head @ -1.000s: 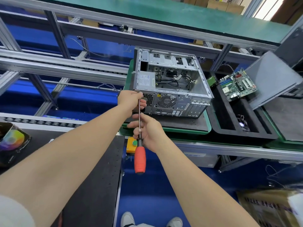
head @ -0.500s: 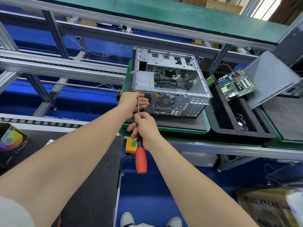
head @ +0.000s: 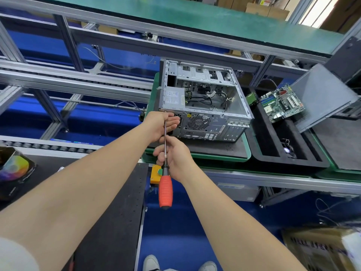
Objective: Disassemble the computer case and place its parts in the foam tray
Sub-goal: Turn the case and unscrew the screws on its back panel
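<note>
Motherboard [head: 281, 104] in foam tray [head: 293, 164] at 3 o'clock — computer case [head: 207, 122] unfinished; right hand [head: 175, 158] fingers clamp screwdriver [head: 165, 189], left hand [head: 159, 124] fingers straight.

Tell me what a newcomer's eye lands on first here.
The red-handled screwdriver stands out at centre. The right hand grips its shaft, and its tip points up at the rear corner of the open computer case, where the left hand rests. To the right, a green motherboard sits at the far end of the black foam tray.
</note>
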